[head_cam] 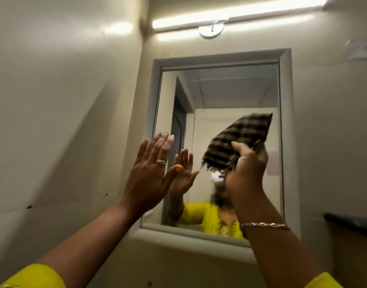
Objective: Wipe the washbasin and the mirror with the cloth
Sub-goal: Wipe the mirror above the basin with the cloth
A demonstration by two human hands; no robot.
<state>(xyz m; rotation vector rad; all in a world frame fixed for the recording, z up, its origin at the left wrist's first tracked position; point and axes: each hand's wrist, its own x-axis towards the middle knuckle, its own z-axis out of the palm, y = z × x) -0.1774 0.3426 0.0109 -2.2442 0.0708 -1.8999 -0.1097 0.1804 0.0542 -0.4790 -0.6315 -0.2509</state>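
A rectangular mirror in a pale grey frame hangs on the cream wall ahead of me. My right hand is raised in front of its lower right part, shut on a brown and black checked cloth whose free end sticks up against the glass. My left hand is open with fingers spread, held up at the mirror's lower left edge, fingertips over the frame; whether it touches I cannot tell. The washbasin is out of view.
A lit tube lamp runs along the wall above the mirror, with a round white hook below it. A dark shelf edge juts out at the right. The left side wall stands close.
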